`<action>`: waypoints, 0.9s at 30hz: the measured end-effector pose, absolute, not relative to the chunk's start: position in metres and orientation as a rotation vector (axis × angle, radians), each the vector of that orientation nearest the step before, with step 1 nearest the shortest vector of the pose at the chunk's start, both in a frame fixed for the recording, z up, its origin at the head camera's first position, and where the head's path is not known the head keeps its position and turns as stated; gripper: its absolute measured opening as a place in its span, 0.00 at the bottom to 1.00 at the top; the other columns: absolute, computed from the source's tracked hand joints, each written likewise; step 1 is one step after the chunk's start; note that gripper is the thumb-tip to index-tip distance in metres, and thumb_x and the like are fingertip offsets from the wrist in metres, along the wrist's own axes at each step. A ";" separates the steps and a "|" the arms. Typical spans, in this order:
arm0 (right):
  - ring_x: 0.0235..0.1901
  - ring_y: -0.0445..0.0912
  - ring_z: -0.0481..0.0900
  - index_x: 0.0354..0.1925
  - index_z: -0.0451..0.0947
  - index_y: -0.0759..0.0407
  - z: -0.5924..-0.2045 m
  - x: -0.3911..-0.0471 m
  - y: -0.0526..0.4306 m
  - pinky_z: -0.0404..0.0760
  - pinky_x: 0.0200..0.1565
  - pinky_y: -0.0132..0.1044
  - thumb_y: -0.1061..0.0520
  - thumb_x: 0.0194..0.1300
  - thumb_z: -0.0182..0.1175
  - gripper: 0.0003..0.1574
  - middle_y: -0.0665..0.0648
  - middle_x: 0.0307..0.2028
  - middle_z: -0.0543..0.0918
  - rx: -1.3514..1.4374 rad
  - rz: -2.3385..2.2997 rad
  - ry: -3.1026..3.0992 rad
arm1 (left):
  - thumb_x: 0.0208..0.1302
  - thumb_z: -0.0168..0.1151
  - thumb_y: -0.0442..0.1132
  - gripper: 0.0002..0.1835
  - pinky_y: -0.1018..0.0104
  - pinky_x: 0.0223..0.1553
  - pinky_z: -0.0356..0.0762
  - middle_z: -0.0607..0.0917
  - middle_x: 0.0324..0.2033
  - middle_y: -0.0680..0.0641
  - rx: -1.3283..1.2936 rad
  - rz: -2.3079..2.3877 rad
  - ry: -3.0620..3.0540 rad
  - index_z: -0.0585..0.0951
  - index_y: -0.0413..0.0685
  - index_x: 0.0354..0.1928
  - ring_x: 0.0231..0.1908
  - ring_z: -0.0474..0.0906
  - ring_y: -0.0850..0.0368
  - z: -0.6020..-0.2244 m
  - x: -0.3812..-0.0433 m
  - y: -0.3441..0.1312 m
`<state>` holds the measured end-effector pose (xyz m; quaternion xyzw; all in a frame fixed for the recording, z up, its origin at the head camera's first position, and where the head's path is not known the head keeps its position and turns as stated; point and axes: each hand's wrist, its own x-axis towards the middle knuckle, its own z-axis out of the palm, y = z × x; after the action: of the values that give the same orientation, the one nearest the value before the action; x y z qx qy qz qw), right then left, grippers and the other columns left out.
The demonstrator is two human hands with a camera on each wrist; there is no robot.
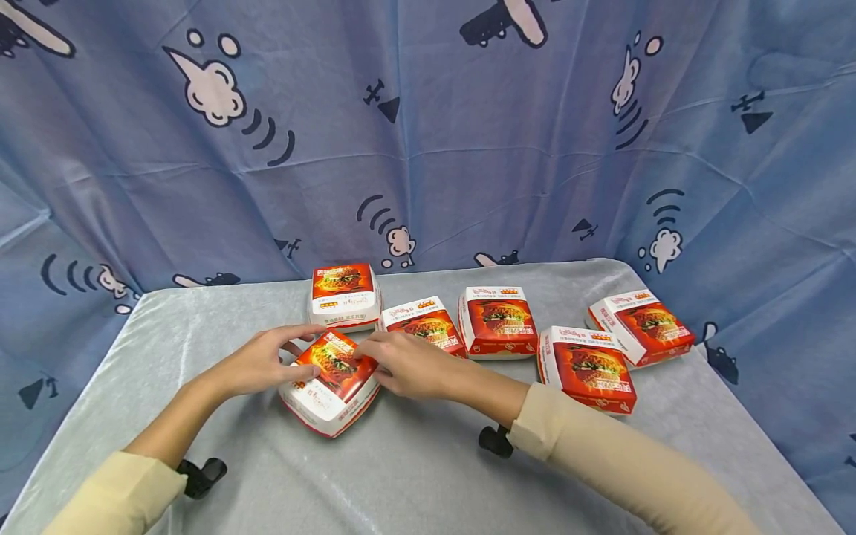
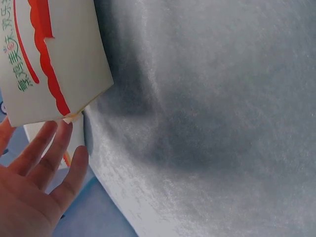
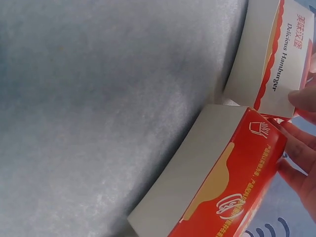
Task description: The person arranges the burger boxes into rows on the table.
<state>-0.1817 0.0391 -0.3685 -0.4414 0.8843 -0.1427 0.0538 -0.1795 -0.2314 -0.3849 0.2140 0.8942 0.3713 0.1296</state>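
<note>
A red and white hamburger box [image 1: 331, 397] with a burger picture on its lid sits turned at an angle, left of the table's middle. My left hand [image 1: 264, 360] lies along its left side, thumb over the lid and fingers by the far corner. In the left wrist view those fingers [image 2: 63, 132] are spread and fairly straight, right at the box's edge. My right hand [image 1: 411, 364] pinches the right corner of this box. The right wrist view shows its thumb [image 3: 302, 100] against the side printed "Delicious Hamburger"; part of that hand is outside the view.
Matching boxes stand around: one behind left [image 1: 344, 297], one partly hidden behind my right hand [image 1: 424, 321], one right of that [image 1: 500, 323], and two farther right [image 1: 588, 369] [image 1: 642, 327]. A grey cloth covers the table [image 1: 401, 475]; a blue patterned curtain [image 1: 428, 186] hangs behind.
</note>
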 end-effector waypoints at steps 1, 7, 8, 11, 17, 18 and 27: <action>0.44 0.42 0.79 0.58 0.80 0.54 -0.368 -0.182 0.039 0.79 0.48 0.34 0.63 0.64 0.64 0.23 0.53 0.50 0.82 -1.344 -0.429 2.687 | 0.59 0.71 0.48 0.37 0.55 0.45 0.78 0.78 0.59 0.39 0.617 1.072 2.596 0.72 0.46 0.69 0.50 0.80 0.47 -0.385 -0.180 -0.232; 0.41 0.41 0.78 0.58 0.80 0.53 -0.369 -0.185 0.038 0.79 0.45 0.33 0.64 0.64 0.64 0.24 0.52 0.46 0.83 -1.343 -0.416 2.701 | 0.59 0.71 0.51 0.41 0.54 0.47 0.78 0.74 0.65 0.39 0.602 1.073 2.564 0.68 0.46 0.72 0.54 0.78 0.45 -0.386 -0.181 -0.232; 0.41 0.41 0.78 0.58 0.80 0.53 -0.369 -0.185 0.037 0.79 0.45 0.33 0.64 0.64 0.64 0.24 0.52 0.46 0.83 -1.342 -0.421 2.704 | 0.59 0.71 0.51 0.41 0.54 0.47 0.78 0.74 0.66 0.39 0.601 1.077 2.559 0.68 0.46 0.73 0.55 0.77 0.45 -0.386 -0.181 -0.232; 0.41 0.42 0.79 0.59 0.80 0.53 -0.370 -0.186 0.036 0.79 0.45 0.33 0.64 0.64 0.63 0.24 0.52 0.46 0.83 -1.339 -0.423 2.707 | 0.59 0.71 0.50 0.41 0.53 0.48 0.78 0.74 0.65 0.40 0.608 1.091 2.546 0.68 0.48 0.73 0.56 0.77 0.45 -0.386 -0.181 -0.232; 0.45 0.43 0.80 0.59 0.79 0.53 -0.369 -0.186 0.035 0.77 0.54 0.39 0.62 0.65 0.63 0.24 0.51 0.48 0.84 -1.329 -0.369 2.750 | 0.58 0.71 0.47 0.38 0.51 0.49 0.77 0.77 0.61 0.41 0.619 1.120 2.529 0.71 0.47 0.70 0.56 0.76 0.45 -0.386 -0.181 -0.232; 0.45 0.43 0.80 0.60 0.79 0.53 -0.369 -0.186 0.035 0.76 0.57 0.41 0.61 0.65 0.64 0.24 0.51 0.48 0.84 -1.320 -0.358 2.761 | 0.57 0.72 0.47 0.38 0.52 0.49 0.77 0.78 0.61 0.41 0.621 1.119 2.532 0.72 0.46 0.70 0.55 0.77 0.44 -0.386 -0.182 -0.232; 0.54 0.49 0.78 0.63 0.77 0.54 -0.365 -0.183 0.034 0.73 0.61 0.46 0.46 0.67 0.63 0.29 0.55 0.58 0.79 -1.238 -0.386 2.776 | 0.54 0.75 0.53 0.34 0.58 0.44 0.79 0.81 0.53 0.46 0.502 1.113 2.563 0.75 0.49 0.61 0.51 0.78 0.47 -0.388 -0.184 -0.231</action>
<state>-0.1826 0.0339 -0.3652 -0.4037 0.9054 -0.1258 0.0389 -0.1839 -0.2306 -0.3881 0.1748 0.8924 0.3877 0.1508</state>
